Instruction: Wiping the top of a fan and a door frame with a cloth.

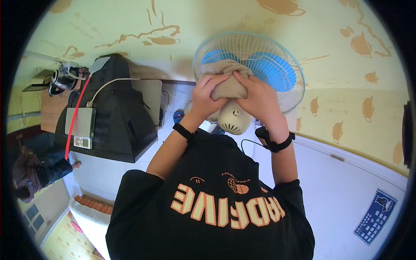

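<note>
Both of my hands close on a bunched beige cloth (229, 86) behind the wire cage of an electric fan (273, 71). From the left, my left hand (207, 96) grips the cloth with bent fingers. My right hand (259, 97) presses it from the other side, thumb on top. The fan has blue blades and a pale blue rim. Its cream motor housing (234, 119), with a small knob and vent slots, shows just below the cloth. The cloth hides the part of the fan under it.
At left stands a bulky black television (117, 112) with a grey box (81, 122), a remote (82, 142) and a red strap (77, 117) on it. A kettle (60, 80) sits beyond. Another person (30, 171) is at far left. A blue mat (376, 216) lies at right.
</note>
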The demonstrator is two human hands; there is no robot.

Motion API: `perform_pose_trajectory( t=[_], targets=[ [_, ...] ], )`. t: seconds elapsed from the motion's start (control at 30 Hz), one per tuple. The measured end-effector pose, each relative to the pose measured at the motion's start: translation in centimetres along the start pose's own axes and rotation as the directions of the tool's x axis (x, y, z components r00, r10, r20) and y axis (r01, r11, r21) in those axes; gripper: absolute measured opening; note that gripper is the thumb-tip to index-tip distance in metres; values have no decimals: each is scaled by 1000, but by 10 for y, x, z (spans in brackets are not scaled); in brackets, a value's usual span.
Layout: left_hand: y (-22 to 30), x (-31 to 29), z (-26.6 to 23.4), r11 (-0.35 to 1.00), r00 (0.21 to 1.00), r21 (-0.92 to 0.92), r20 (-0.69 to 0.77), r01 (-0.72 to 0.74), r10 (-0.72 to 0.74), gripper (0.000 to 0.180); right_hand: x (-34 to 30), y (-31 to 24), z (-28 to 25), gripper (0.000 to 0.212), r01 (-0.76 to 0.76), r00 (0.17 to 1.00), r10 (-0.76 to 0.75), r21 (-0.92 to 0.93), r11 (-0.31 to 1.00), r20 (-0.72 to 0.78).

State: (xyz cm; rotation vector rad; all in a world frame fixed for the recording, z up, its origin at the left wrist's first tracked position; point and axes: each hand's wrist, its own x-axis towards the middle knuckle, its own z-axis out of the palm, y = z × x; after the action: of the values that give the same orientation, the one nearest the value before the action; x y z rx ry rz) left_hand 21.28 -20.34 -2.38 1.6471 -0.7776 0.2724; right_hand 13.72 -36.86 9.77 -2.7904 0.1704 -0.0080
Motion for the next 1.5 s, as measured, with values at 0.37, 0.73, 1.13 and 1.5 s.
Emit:
perform_pose_trajectory(
  t=[0.37, 0.73, 1.13, 1.5],
  targets=[
    [20, 91, -62, 967, 951, 178, -217, -184, 221, 56, 63, -61, -73, 76, 298, 941, -299, -36, 954, -158],
    [-54, -8, 5, 969, 958, 91, -198, 230, -208, 60, 82, -20, 35, 60, 436, 886, -457, -485, 758, 83],
    [-62, -39, 16, 938, 952, -164, 40, 306, -303, 48, 58, -15, 32, 53, 420, 894, -284, -432, 798, 346],
    [-36, -13, -24, 862, 840, -115, 320, 494, -438, 41, 51, -3, 10, 52, 455, 864, -361, -239, 858, 351]
  ],
)
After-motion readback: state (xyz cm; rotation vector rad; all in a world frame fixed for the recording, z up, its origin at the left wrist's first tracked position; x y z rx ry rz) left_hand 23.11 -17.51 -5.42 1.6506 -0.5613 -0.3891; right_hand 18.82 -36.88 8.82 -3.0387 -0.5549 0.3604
